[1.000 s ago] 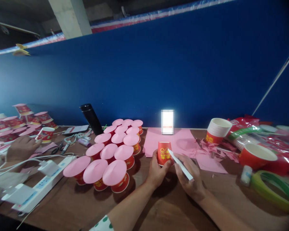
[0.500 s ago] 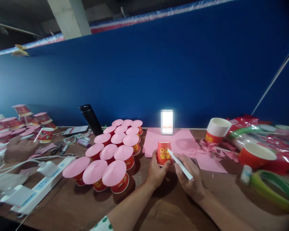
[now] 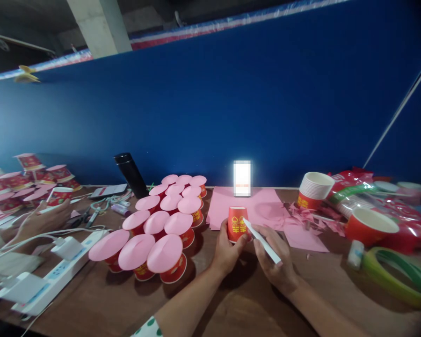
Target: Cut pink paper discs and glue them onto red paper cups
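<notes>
A red paper cup (image 3: 237,223) with yellow characters stands upside down in my left hand (image 3: 229,250), whose fingers and thumb wrap its sides. In my right hand (image 3: 275,262) is a slim white pen (image 3: 265,245), slanted so that its tip meets the right side of the cup, near the characters. What sort of pen it is I cannot make out. Left of my hands, several upturned red cups stand in rows, each topped with a pink paper disc (image 3: 165,253). Beyond the held cup lie sheets of pink paper (image 3: 221,206).
A stack of paper cups (image 3: 315,187), a cup on its own (image 3: 371,227), pink scraps (image 3: 308,217) and rolls of tape (image 3: 379,276) lie right. At left are a black flask (image 3: 130,174), a power strip (image 3: 61,276) with cables, and a co-worker's hand (image 3: 51,216) by another cup.
My hands keep the cup and pen almost where they were, the pen tip shifting slightly on the cup. At far left, the co-worker's hands have moved to a cup, which is now tilted.
</notes>
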The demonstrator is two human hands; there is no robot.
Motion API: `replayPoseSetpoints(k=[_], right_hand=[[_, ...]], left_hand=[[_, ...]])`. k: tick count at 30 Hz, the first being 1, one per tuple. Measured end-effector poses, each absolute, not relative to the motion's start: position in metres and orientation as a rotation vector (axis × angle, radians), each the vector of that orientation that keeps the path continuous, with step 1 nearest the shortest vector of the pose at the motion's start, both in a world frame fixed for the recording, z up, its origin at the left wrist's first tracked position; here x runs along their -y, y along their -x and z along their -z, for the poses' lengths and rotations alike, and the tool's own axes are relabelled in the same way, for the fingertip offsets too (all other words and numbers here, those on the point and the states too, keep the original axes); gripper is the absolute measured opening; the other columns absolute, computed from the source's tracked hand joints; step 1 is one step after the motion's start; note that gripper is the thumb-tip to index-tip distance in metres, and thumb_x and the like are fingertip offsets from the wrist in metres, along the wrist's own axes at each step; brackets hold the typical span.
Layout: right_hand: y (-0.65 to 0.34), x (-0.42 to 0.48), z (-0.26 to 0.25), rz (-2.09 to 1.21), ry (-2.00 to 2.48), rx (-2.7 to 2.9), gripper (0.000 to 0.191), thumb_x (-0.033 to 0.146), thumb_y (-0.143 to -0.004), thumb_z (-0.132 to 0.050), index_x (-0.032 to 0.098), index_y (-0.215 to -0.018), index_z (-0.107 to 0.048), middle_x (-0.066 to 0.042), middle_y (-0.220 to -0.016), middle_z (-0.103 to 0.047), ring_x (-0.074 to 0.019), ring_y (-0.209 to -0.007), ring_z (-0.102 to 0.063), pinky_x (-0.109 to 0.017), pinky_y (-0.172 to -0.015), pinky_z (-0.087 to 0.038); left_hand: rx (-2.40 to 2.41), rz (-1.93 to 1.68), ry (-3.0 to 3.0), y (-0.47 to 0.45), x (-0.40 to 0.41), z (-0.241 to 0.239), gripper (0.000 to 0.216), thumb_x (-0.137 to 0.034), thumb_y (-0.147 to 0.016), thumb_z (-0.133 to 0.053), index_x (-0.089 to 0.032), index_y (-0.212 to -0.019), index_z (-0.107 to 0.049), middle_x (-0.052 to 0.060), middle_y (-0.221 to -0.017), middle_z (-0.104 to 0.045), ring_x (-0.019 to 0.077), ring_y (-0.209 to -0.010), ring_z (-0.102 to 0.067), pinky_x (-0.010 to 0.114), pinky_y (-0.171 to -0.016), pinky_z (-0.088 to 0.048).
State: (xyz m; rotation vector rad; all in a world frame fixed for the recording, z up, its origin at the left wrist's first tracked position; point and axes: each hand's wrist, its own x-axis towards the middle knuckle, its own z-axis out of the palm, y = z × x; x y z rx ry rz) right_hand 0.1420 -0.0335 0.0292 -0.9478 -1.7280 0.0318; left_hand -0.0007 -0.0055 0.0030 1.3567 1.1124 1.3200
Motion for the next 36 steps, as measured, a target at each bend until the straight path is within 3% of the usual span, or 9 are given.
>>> replayPoseSetpoints(k=[36], right_hand=[[-0.1419,0.0325,-0.0283,-0.026,0.949,1.718,0.024,0.018,-0.087,-0.048,0.018,-0.108,-0.059,-0.01,-0.094,-0.067,-0.0221,-0.086,-0.064,-0.035,-0.075,-0.052]], left_hand=[[-1.125,-1.295,-1.385,0.0009,0.0063,-0.0085,0.058,-0.035,-0.075,-0.068,-0.018,-0.124,-0.042,0.01,-0.111,-0.063,0.0215,-0.096,-0.061,0.033,-0.085,-0.047]])
